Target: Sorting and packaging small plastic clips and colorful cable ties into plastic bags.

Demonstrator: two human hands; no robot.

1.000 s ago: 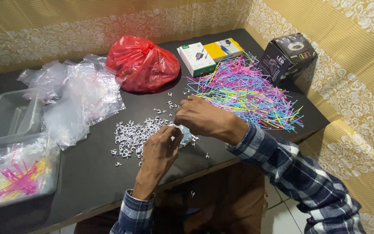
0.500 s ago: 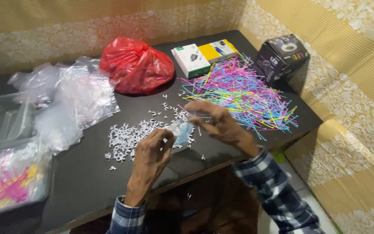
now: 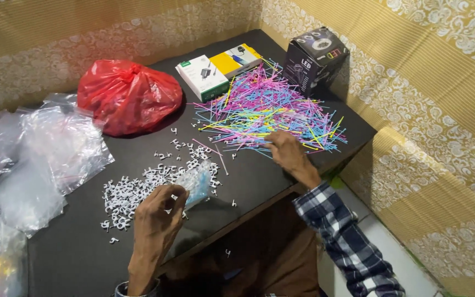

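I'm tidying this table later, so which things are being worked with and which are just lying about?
In use:
left hand holding a small clear bag
right hand on the coloured sticks
white clips

Lying about:
red bag
white box
yellow box
black box
empty clear bags

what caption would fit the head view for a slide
Left hand holds a small clear bag over white clips while right hand reaches into colourful thin sticks on a black table.

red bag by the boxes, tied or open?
Tied shut. The red plastic bag is gathered into a knot at its top, bulges full, and nothing spills onto the black table.
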